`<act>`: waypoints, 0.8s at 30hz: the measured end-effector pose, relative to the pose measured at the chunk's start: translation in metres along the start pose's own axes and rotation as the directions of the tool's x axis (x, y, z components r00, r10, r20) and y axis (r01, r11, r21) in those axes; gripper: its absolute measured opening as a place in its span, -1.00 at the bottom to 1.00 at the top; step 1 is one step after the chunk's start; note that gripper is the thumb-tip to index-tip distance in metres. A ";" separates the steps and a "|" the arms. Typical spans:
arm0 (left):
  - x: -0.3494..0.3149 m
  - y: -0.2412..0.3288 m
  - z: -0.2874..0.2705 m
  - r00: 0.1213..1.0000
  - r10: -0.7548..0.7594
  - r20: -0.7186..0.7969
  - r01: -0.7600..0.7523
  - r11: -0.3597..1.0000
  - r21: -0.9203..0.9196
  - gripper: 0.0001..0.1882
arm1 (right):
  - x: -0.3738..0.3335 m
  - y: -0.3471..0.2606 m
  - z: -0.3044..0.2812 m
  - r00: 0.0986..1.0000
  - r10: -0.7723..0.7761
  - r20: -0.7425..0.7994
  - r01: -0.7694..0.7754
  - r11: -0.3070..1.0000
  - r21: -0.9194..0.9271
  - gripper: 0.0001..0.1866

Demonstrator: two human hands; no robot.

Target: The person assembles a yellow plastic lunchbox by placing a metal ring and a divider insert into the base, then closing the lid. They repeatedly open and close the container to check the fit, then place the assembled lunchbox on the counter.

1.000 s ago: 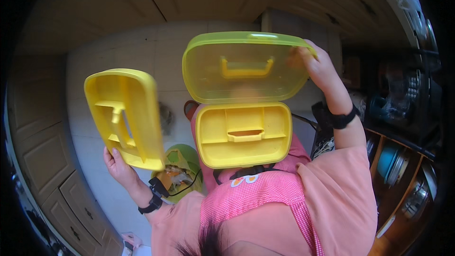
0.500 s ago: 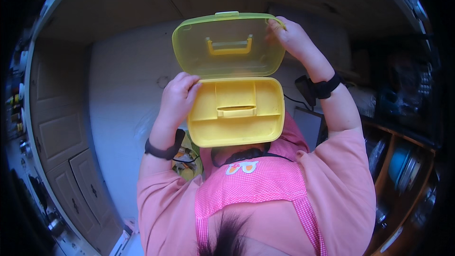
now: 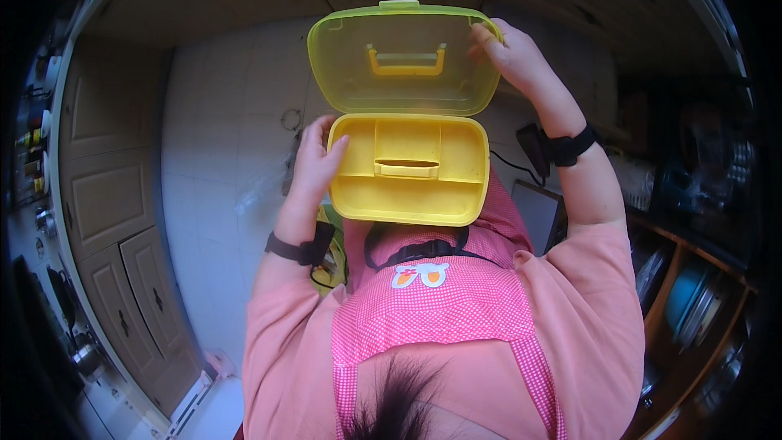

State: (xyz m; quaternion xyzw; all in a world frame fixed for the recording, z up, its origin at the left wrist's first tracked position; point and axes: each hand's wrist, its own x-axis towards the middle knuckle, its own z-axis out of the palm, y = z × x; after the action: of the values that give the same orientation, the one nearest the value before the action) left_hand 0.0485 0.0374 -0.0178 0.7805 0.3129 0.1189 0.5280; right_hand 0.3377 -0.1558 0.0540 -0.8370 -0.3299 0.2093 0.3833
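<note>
A yellow storage box stands open in front of me. Its inner tray (image 3: pixel 407 205) is divided into several bare compartments, with a small grip bar (image 3: pixel 406 169) in the middle. The see-through yellow-green lid (image 3: pixel 342 73) is raised at the far side, and a yellow carrying handle (image 3: pixel 406 70) shows on it. My left hand (image 3: pixel 314 159) grips the box's left side, thumb near the rim and the other fingers partly hidden behind it. My right hand (image 3: pixel 515 55) is closed on the lid's upper right corner, some fingers showing through the plastic.
Cabinets with panelled doors (image 3: pixel 110 216) line the left. On the right is a wooden shelf unit (image 3: pixel 684 236) holding a blue bowl (image 3: pixel 686 293) and other dishes. Pale tiled floor (image 3: pixel 220 138) lies below. A green container (image 3: pixel 334 265) is partly hidden by my left forearm.
The box has shifted slightly away from me, up in the view, with both hands still on it. My left hand has slid down its left side, away from the top corner.
</note>
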 end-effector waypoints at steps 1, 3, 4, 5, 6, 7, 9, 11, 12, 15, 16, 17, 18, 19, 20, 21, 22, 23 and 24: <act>-0.007 -0.003 0.003 0.998 -0.060 0.015 0.062 0.979 -0.196 -0.60 | -0.003 0.001 0.000 1.000 -0.025 -0.005 0.025 1.000 -0.011 -0.56; -0.023 -0.006 0.008 0.958 -0.268 0.105 0.282 0.801 -0.528 -0.59 | -0.007 0.001 0.002 0.999 -0.037 -0.034 0.037 0.999 0.018 -0.57; -0.030 -0.007 0.011 0.955 -0.272 0.116 0.280 0.706 -0.650 -0.62 | -0.009 0.002 0.003 0.998 -0.042 -0.046 0.044 0.998 0.037 -0.57; -0.033 -0.008 0.013 0.966 -0.235 0.105 0.243 0.696 -0.675 -0.61 | -0.010 0.001 0.004 0.996 -0.062 -0.060 0.063 0.998 0.029 -0.56; -0.037 -0.008 0.016 0.970 -0.223 0.092 0.222 0.677 -0.702 -0.61 | -0.013 0.001 0.004 0.994 -0.082 -0.070 0.083 0.996 0.021 -0.55; -0.040 -0.008 0.019 0.980 -0.179 0.082 0.180 0.644 -0.743 -0.61 | -0.015 0.001 0.004 0.992 -0.096 -0.076 0.098 0.995 0.015 -0.54; -0.040 -0.008 0.023 0.974 -0.216 0.063 0.192 0.651 -0.734 -0.60 | -0.016 -0.001 0.003 0.992 -0.106 -0.072 0.107 0.994 0.011 -0.53; -0.043 -0.007 0.027 0.974 -0.224 0.031 0.174 0.655 -0.736 -0.61 | -0.019 -0.005 0.001 0.988 -0.139 -0.060 0.139 0.990 -0.012 -0.52; -0.045 -0.006 0.029 0.974 -0.226 0.008 0.160 0.661 -0.733 -0.61 | -0.022 -0.008 -0.001 0.984 -0.170 -0.054 0.168 0.985 -0.036 -0.52; -0.050 -0.003 0.031 0.973 -0.229 -0.012 0.140 0.634 -0.760 -0.60 | -0.033 -0.016 -0.009 0.968 -0.252 0.006 0.252 0.964 -0.082 -0.49; -0.052 -0.002 0.029 0.973 -0.230 -0.006 0.138 0.605 -0.784 -0.60 | -0.040 -0.019 -0.012 0.961 -0.276 0.029 0.277 0.958 -0.073 -0.48; -0.054 -0.002 0.027 0.978 -0.210 -0.001 0.121 0.569 -0.813 -0.59 | -0.047 -0.022 -0.014 0.955 -0.292 0.050 0.295 0.953 -0.062 -0.47; -0.056 -0.002 0.025 0.975 -0.221 0.018 0.138 0.540 -0.830 -0.56 | -0.058 -0.024 -0.019 0.959 -0.265 0.098 0.268 0.963 -0.020 -0.41; -0.059 -0.003 0.022 0.977 -0.212 0.033 0.138 0.504 -0.853 -0.53 | -0.068 -0.026 -0.021 0.944 -0.303 0.126 0.307 0.951 -0.013 -0.36; -0.061 -0.004 0.019 0.980 -0.191 0.054 0.138 0.459 -0.877 -0.48 | -0.080 -0.027 -0.022 0.929 -0.335 0.161 0.332 0.942 0.043 -0.31; -0.063 -0.005 0.016 0.979 -0.186 0.081 0.150 0.400 -0.904 -0.44 | -0.093 -0.029 -0.023 0.918 -0.348 0.193 0.336 0.937 0.091 -0.26; -0.064 -0.007 0.012 0.980 -0.167 0.112 0.162 0.331 -0.929 -0.39 | -0.103 -0.030 -0.024 0.911 -0.339 0.236 0.340 0.940 0.038 -0.20; -0.066 -0.007 0.009 0.972 -0.186 0.145 0.192 0.262 -0.946 -0.34 | -0.112 -0.031 -0.027 0.901 -0.330 0.282 0.349 0.937 -0.016 -0.15; -0.068 -0.008 0.007 0.981 -0.136 0.136 0.166 0.242 -0.956 -0.31 | -0.120 -0.031 -0.025 0.888 -0.354 0.295 0.376 0.926 -0.022 -0.07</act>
State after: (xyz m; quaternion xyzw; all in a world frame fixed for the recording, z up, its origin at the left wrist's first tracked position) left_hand -0.0038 -0.0076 -0.0179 0.2655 0.2424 0.2237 0.9059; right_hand 0.2575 -0.2388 0.1054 -0.7353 -0.5410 0.2388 0.3310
